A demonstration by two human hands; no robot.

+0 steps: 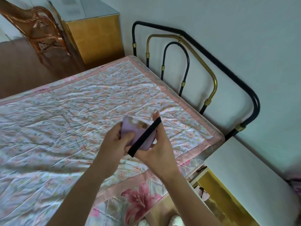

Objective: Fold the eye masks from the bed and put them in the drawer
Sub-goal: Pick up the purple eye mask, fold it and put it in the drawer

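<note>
Both hands are up over the bed (68,111), near its corner by the metal bed frame (210,66), working on one lilac eye mask (135,131) that is held in the air above the floral quilt rather than lying on it. The left hand (114,142) has its fingers (128,136) closed on the near left end of the mask, thumb on top, pinching the padded part, which already looks doubled over. The right hand (156,152) is spread wider: the black elastic strap (145,136) is stretched taut from a raised fingertip at the far end down to the thumb side near the wrist, crossing over the mask. I read this as the strap being wrapped round the folded mask to keep it shut. To do that well, the left pinch should stay firm so the fold does not spring open, and the right hand should carry the strap over the middle of the bundle and let it down gently, flat and untwisted, not snapping off an end. No other masks show on the quilt from here. The drawer (211,193) stands open beside the bed's near right corner, within easy reach.
</note>
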